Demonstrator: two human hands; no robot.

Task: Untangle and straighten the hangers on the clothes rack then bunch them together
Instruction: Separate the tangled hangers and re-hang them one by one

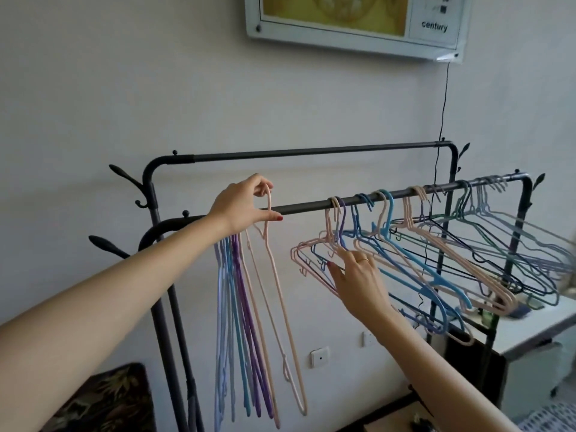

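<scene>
A black clothes rack has a near rail (305, 207) running left to right. My left hand (243, 207) pinches the hook of a pink hanger (280, 307) at the rail; the hanger hangs edge-on. Just left of it hangs a tight bunch of blue, purple and pink hangers (240, 322). My right hand (355, 275) grips the shoulder of the nearest hangers in a tangled, spread-out group of pink and blue hangers (436, 266) that fills the right half of the rail. More grey-blue hangers (511, 241) hang at the far right end.
A second, higher rail (311, 151) runs behind. Coat hooks (124, 176) stick out at the rack's left post. A framed picture (358, 23) with a dangling cord hangs on the wall. A white table (536, 332) stands at right, a patterned cushion (103, 400) at bottom left.
</scene>
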